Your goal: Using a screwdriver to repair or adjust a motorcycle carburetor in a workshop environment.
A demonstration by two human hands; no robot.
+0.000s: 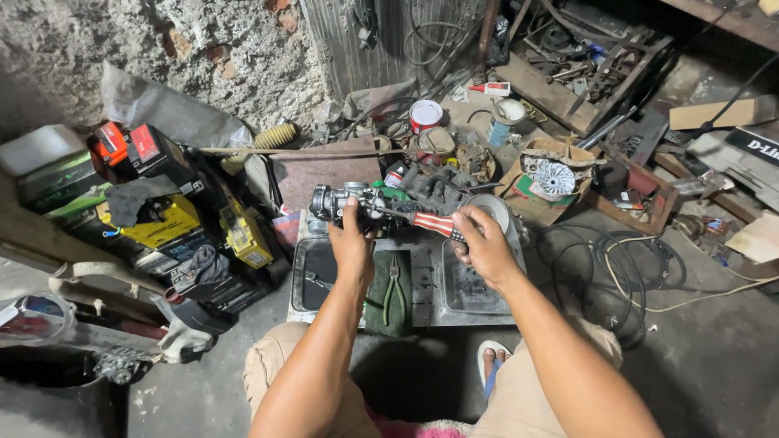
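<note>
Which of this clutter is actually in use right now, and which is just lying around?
In use:
left hand gripping the carburettor
right hand holding the striped-handled screwdriver

Lying about:
green-handled pliers
red-and-white can
yellow battery
cardboard box

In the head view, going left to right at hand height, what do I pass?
Yellow battery → small metal engine part held by the left hand → red-and-white striped screwdriver handle in the right hand → cardboard box holding a silver fan-shaped part → coiled cables.

Repair workshop, probably motorcycle: batteries [174,223], pliers [394,289], cables [617,268], scattered parts.
</note>
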